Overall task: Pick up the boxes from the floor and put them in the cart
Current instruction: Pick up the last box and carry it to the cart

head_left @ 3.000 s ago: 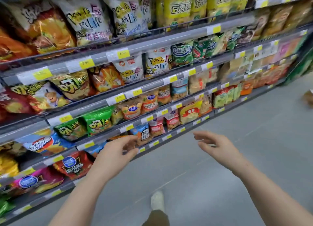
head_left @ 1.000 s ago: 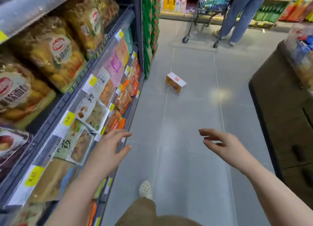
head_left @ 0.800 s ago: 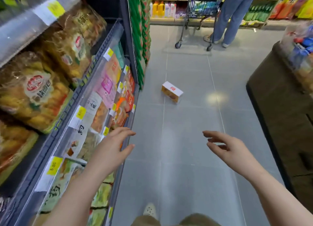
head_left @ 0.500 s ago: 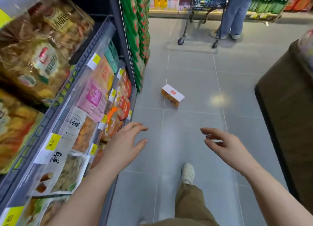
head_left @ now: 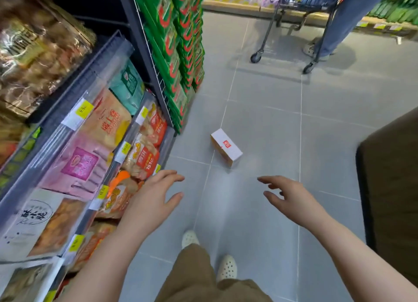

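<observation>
Head cam, only view there is. Both arms are stretched out in front, palms down, above the floor. The left hand (head_left: 156,202) has its fingers loosely spread and holds nothing, hovering just beside the lower shelf edge (head_left: 167,141) packed with snack bags. The right hand (head_left: 291,200) is the same deal: fingers relaxed and apart, empty, out over bare tile.

Room-wise, the grey floor (head_left: 260,111) runs as an open aisle between the shelving on the left and a dark brown counter (head_left: 391,188) on the right. The green packet rack (head_left: 181,41) ends the shelf run on the left, close to the box.

The box (head_left: 226,150) lies on the floor ahead of both hands, touching neither, sitting roughly between them but nearer the left side. White top with a small red label, orange side face. Its long axis runs diagonally, far end toward the shelves, near end toward the counter.

The cart (head_left: 305,14) stands well beyond it at the aisle's end, with another person's legs (head_left: 346,19) beside it.
</observation>
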### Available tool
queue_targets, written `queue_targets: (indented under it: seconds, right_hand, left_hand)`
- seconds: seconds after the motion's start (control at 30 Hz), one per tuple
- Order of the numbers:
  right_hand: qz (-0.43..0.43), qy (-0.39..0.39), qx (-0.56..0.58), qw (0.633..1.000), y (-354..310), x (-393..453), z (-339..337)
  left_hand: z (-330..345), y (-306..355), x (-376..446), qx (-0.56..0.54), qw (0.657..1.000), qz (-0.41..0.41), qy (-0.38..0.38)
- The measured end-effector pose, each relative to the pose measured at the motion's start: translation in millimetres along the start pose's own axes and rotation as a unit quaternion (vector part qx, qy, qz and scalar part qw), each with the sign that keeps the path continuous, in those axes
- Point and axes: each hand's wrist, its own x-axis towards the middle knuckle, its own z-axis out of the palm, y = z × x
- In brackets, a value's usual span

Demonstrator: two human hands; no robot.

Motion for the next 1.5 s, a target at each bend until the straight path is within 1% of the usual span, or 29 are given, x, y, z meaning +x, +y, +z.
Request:
queue_targets:
  seconds: [0.13,0.27,0.4,0.53,0.7,0.83,0.93,0.97,1.03,1.13,1.17,1.27,1.33,1.37,1.43,1.5]
  right_hand:
    - [0.004,-0.002,-0.01,1.0,4,49,-25]
    - [0.015,-0.004,-0.023,1.0,11,117,-49]
    - [0.035,-0.021,-0.021,0.999,14,200,-69]
    - [0.052,-0.036,-0.018,0.998,26,274,-71]
    - [0.098,-0.04,0.005,0.994,75,347,-51]
    - [0.126,-0.053,0.029,0.99,126,398,-18]
    - [0.149,-0.079,0.033,0.985,170,440,21]
    - [0.156,-0.085,0.034,0.983,187,453,36]
    - [0.171,-0.096,0.028,0.98,223,478,69]
    - [0.186,-0.118,0.009,0.975,268,507,117]
    - [0.185,-0.122,0.005,0.975,278,514,131]
    - [0.169,-0.126,0.008,0.978,299,544,172]
    - [0.154,-0.112,0.006,0.982,311,565,203]
    - [0.142,-0.1,0.007,0.985,315,573,217]
    - [0.127,-0.075,0.012,0.989,322,585,243]
    - [0.123,-0.073,0.001,0.99,328,596,267]
  left_hand:
    - [0,-4,60,0.003,1.0,-0.006,-0.002]
    - [0,-8,144,0.014,0.999,0.021,-0.022]
    - [-2,-15,237,0.03,0.996,0.042,-0.069]
    - [13,-24,326,0.063,0.987,0.067,-0.129]
    - [72,-41,422,0.1,0.972,0.08,-0.199]
    - [136,-71,469,0.119,0.963,0.079,-0.23]
    - [187,-105,495,0.169,0.949,0.075,-0.256]
    - [206,-118,503,0.195,0.942,0.095,-0.258]
    - [245,-145,519,0.26,0.914,0.161,-0.267]
    - [300,-185,544,0.332,0.885,0.193,-0.263]
    - [316,-197,552,0.345,0.881,0.193,-0.261]
    - [361,-224,577,0.338,0.885,0.174,-0.269]
    - [393,-237,593,0.341,0.881,0.178,-0.273]
    - [408,-243,601,0.345,0.877,0.181,-0.28]
    - [432,-253,614,0.363,0.853,0.166,-0.336]
    - [455,-257,626,0.366,0.848,0.176,-0.341]
